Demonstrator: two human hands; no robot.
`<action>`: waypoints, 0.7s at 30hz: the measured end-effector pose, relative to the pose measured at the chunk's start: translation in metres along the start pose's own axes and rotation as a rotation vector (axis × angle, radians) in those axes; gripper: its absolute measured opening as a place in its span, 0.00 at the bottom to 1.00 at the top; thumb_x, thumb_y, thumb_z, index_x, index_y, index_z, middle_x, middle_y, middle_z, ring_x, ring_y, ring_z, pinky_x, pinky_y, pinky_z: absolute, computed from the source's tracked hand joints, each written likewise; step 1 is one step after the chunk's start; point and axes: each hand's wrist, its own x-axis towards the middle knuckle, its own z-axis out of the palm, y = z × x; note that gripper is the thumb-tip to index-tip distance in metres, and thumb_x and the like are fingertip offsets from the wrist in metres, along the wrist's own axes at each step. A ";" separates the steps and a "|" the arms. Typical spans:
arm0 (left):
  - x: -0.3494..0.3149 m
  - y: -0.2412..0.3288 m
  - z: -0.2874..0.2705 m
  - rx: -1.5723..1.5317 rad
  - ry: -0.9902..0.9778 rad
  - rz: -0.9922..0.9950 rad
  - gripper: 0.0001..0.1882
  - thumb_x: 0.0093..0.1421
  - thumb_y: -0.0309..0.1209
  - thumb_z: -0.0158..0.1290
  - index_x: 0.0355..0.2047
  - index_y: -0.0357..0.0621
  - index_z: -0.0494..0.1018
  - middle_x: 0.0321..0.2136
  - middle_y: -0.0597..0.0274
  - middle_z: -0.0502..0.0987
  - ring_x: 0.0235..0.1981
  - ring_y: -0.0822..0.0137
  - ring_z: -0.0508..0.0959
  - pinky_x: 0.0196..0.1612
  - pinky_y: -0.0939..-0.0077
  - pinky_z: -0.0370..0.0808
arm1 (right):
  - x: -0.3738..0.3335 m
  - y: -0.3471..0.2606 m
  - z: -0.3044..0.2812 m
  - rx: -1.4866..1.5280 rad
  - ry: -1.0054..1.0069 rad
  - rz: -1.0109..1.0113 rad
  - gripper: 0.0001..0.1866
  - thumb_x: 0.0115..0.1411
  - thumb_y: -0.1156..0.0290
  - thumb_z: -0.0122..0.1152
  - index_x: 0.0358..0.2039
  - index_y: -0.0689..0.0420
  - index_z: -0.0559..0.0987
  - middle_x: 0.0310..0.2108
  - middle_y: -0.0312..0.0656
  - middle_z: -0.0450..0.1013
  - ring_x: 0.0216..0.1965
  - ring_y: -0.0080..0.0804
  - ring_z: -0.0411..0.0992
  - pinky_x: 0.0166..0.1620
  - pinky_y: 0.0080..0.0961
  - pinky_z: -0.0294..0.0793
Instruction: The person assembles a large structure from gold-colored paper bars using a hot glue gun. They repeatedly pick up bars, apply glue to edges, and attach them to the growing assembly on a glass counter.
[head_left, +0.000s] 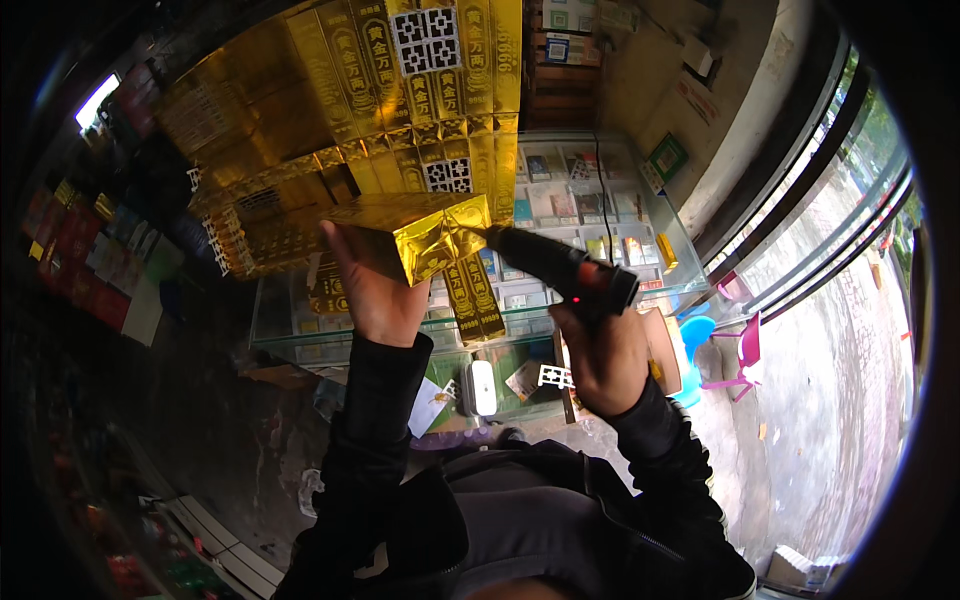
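Fingers of the left hand (383, 302) cradle a shiny gold box (428, 255) from below and along its left side, while the right hand (605, 355), fingers closed around a black handheld tool (545, 265), brings its nozzle to the box's foil-folded end; whether the tip touches cannot be told. The box sits above the left palm, over the glass tabletop (672, 222), whose front edge passes beneath both hands and whose side edge lies right of the right fingers. Room is tightest beyond the left fingers, where a tall gold stack (350, 90) with white lattice panels (427, 40) rises close behind the held box. More opens above the glass to the right of the tool, where a black cable (604, 190) runs beyond the right fingers. The box, tilted, points its folded end toward the right fingers and the wearer; its long axis appears to recede leftward past the left fingers, though foreshortening makes this uncertain. Between the hands, just below the held box, a darker gold carton (478, 312) reaches the tabletop's front edge, its long axis pointing toward the wearer.
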 end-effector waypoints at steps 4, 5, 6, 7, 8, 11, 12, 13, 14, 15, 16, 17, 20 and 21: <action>-0.002 0.004 0.001 0.103 0.122 0.052 0.27 0.63 0.54 0.48 0.55 0.52 0.70 0.54 0.65 0.72 0.57 0.60 0.68 0.63 0.56 0.57 | -0.004 0.007 -0.005 0.026 -0.033 0.041 0.25 0.59 0.80 0.57 0.55 0.65 0.62 0.39 0.53 0.72 0.37 0.45 0.74 0.40 0.33 0.72; -0.003 0.005 0.001 0.094 0.111 0.040 0.27 0.63 0.54 0.48 0.55 0.51 0.70 0.54 0.65 0.72 0.57 0.60 0.68 0.63 0.56 0.57 | -0.006 0.007 -0.008 0.035 -0.077 0.079 0.25 0.60 0.81 0.56 0.57 0.64 0.61 0.45 0.53 0.71 0.44 0.41 0.73 0.46 0.31 0.72; -0.005 0.006 0.001 0.059 0.067 0.007 0.28 0.63 0.55 0.47 0.55 0.51 0.69 0.54 0.65 0.72 0.56 0.60 0.68 0.62 0.57 0.59 | -0.007 0.007 -0.011 0.045 -0.120 0.101 0.25 0.60 0.80 0.56 0.57 0.64 0.61 0.45 0.52 0.71 0.44 0.40 0.73 0.47 0.32 0.72; -0.006 0.007 0.001 0.128 0.130 0.028 0.28 0.63 0.55 0.47 0.55 0.50 0.69 0.53 0.65 0.72 0.55 0.61 0.69 0.61 0.58 0.60 | -0.007 0.008 -0.013 0.054 -0.164 0.123 0.25 0.61 0.80 0.56 0.57 0.64 0.61 0.45 0.51 0.71 0.44 0.40 0.73 0.47 0.32 0.71; -0.007 0.008 0.002 0.172 0.158 0.030 0.28 0.63 0.56 0.46 0.55 0.50 0.68 0.52 0.66 0.72 0.54 0.61 0.70 0.59 0.59 0.63 | -0.006 0.008 -0.015 0.065 -0.207 0.144 0.25 0.61 0.79 0.56 0.57 0.64 0.61 0.46 0.50 0.71 0.45 0.39 0.73 0.48 0.32 0.71; -0.009 0.011 0.003 0.204 0.204 0.027 0.30 0.63 0.58 0.45 0.54 0.49 0.68 0.51 0.65 0.73 0.51 0.62 0.72 0.55 0.60 0.69 | -0.003 0.007 -0.015 0.128 -0.079 -0.002 0.21 0.57 0.76 0.61 0.50 0.64 0.67 0.36 0.52 0.74 0.35 0.47 0.76 0.38 0.31 0.75; -0.009 0.012 0.004 0.217 0.209 0.015 0.30 0.63 0.58 0.45 0.54 0.48 0.68 0.50 0.65 0.73 0.51 0.63 0.72 0.54 0.60 0.70 | -0.003 0.007 -0.015 0.229 -0.071 0.097 0.19 0.59 0.75 0.60 0.49 0.65 0.69 0.37 0.49 0.75 0.37 0.39 0.76 0.41 0.28 0.74; -0.008 0.012 0.005 0.198 0.195 0.001 0.33 0.62 0.60 0.45 0.55 0.47 0.66 0.52 0.60 0.71 0.53 0.60 0.70 0.54 0.58 0.70 | -0.002 0.008 -0.014 0.310 -0.088 0.149 0.19 0.59 0.75 0.59 0.50 0.65 0.69 0.38 0.48 0.75 0.38 0.37 0.76 0.42 0.27 0.74; -0.007 0.012 0.005 0.187 0.265 0.010 0.36 0.61 0.61 0.45 0.57 0.45 0.64 0.53 0.54 0.70 0.55 0.56 0.69 0.55 0.57 0.70 | -0.002 0.008 -0.015 0.380 -0.112 0.209 0.19 0.60 0.74 0.59 0.51 0.65 0.69 0.38 0.48 0.75 0.39 0.34 0.75 0.43 0.27 0.73; -0.006 0.012 0.006 0.159 0.168 -0.030 0.39 0.60 0.62 0.45 0.59 0.43 0.62 0.55 0.49 0.68 0.57 0.53 0.67 0.56 0.55 0.70 | -0.001 0.009 -0.015 0.482 -0.123 0.246 0.20 0.60 0.74 0.58 0.51 0.65 0.69 0.39 0.47 0.75 0.40 0.32 0.75 0.44 0.26 0.73; -0.006 0.012 0.006 0.158 0.126 -0.069 0.42 0.59 0.63 0.45 0.61 0.42 0.60 0.56 0.44 0.66 0.59 0.50 0.65 0.57 0.54 0.69 | 0.000 0.011 -0.015 0.502 -0.145 0.201 0.23 0.63 0.73 0.56 0.56 0.65 0.65 0.40 0.45 0.75 0.43 0.28 0.73 0.48 0.25 0.71; -0.007 0.011 0.006 0.160 0.056 -0.117 0.45 0.58 0.64 0.45 0.63 0.41 0.57 0.58 0.40 0.64 0.61 0.47 0.63 0.59 0.52 0.67 | 0.000 0.013 -0.014 0.569 -0.160 0.250 0.23 0.63 0.72 0.56 0.57 0.65 0.64 0.41 0.45 0.75 0.43 0.28 0.73 0.48 0.25 0.70; -0.010 0.016 0.005 0.068 0.004 -0.213 0.51 0.58 0.65 0.45 0.66 0.37 0.48 0.62 0.33 0.54 0.64 0.42 0.57 0.62 0.47 0.62 | 0.003 0.020 -0.013 0.825 -0.195 0.377 0.24 0.65 0.71 0.55 0.59 0.64 0.61 0.43 0.43 0.74 0.44 0.28 0.72 0.51 0.25 0.68; -0.013 0.018 0.004 0.054 -0.013 -0.231 0.51 0.58 0.65 0.45 0.66 0.36 0.47 0.63 0.34 0.54 0.64 0.42 0.57 0.62 0.47 0.62 | 0.005 0.023 -0.012 0.826 -0.200 0.390 0.23 0.65 0.69 0.55 0.57 0.63 0.63 0.44 0.41 0.74 0.41 0.24 0.71 0.46 0.21 0.70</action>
